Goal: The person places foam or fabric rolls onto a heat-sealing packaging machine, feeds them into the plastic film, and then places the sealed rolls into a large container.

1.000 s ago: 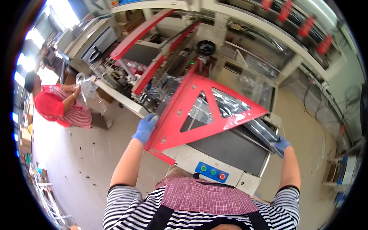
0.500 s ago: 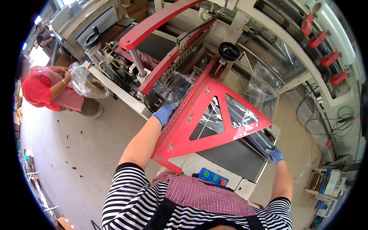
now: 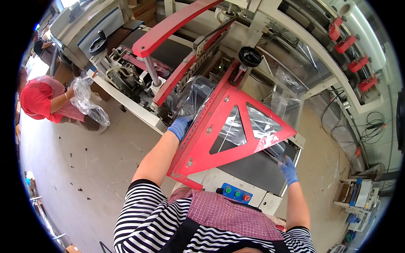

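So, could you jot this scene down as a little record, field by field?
Left hand: blue-gloved, beside the red frame, grip unclear
Right hand: blue-gloved, at the right end of a dark, film-covered item
Frame shape: triangular, two openings, above a grey surface
Panel: blue, two green buttons, one red button
Co-worker: far left, red top, holding clear plastic

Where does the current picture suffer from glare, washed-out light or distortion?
Head view, centre: white glare streaks the film seen through the red guard; head view, upper left: a bright patch washes out; head view, rim: fisheye bending, black corners; head view, lower centre: the blue button panel looks fairly clear.
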Tool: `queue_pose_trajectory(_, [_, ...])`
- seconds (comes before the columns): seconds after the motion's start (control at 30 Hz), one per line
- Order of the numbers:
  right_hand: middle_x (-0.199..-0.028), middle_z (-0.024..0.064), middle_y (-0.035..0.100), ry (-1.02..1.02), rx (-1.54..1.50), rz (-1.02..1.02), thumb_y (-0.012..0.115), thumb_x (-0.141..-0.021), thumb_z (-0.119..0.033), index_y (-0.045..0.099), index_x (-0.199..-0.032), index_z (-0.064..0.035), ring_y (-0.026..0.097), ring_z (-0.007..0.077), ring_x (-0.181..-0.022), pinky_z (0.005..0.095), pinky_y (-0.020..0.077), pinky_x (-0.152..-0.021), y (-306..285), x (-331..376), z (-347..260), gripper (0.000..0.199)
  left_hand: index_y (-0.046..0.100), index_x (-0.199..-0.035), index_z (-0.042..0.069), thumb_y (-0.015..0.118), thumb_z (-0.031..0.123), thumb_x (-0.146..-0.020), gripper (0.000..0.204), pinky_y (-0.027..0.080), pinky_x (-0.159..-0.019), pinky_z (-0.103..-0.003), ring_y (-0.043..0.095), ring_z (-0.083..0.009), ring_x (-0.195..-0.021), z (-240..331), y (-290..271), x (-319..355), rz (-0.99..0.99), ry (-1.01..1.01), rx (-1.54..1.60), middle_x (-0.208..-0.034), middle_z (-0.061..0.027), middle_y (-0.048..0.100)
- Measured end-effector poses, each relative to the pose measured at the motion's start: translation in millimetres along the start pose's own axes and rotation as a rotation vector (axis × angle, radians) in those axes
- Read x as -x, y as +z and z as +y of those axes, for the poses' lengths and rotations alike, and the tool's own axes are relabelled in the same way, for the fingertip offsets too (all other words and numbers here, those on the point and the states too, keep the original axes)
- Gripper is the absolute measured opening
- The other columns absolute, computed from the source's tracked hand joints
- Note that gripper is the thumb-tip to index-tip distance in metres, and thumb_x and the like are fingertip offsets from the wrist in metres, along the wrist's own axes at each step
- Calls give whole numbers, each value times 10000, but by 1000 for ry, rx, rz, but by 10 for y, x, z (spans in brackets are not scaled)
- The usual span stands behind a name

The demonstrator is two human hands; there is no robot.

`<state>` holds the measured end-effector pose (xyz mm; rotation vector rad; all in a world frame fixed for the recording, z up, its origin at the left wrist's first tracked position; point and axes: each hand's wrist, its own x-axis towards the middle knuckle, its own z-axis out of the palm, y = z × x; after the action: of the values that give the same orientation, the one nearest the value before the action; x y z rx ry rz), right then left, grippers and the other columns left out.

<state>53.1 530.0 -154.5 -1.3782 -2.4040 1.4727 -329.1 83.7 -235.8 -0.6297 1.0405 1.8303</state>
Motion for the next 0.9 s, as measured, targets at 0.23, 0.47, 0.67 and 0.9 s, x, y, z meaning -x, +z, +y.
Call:
queue_pose_trajectory(0.23, [-1094,91,601,17,104,-38,710,-861,-152,437,-1413,-69,607,178,-906,324,542,-731,39,879,823,621,646,-939,138,619,309,-912,175,531,-601,-389,638,-231,-645,52,-217,-233,109,44,-81,-784,-52,674])
queue_pose_trajectory(0.47, [-974,82,609,421,-229,44,700,-861,-149,490,-1343,-13,621,168,-805,302,524,-640,192,1940,989,543,570,-1146,103,662,379,-880,395,509,-827,-444,594,-289,-943,81,58,-145,73,76,111,-1028,-144,612])
queue_pose_trajectory(0.67, [-881,71,623,538,-550,-210,644,-887,-116,453,-1326,-33,615,181,-721,308,515,-584,146,2251,1525,486,601,-1099,102,693,249,-876,282,518,-806,-426,579,-278,-860,244,-580,-488,118,123,30,-1005,-109,612])
queue_pose_trajectory(0.9, [-921,76,641,442,-129,-66,669,-861,-135,585,-1140,-69,643,182,-739,337,535,-586,368,2991,1481,299,599,-976,133,667,237,-898,147,510,-616,-396,600,-214,-734,186,-440,-264,-14,147,44,-808,-43,622])
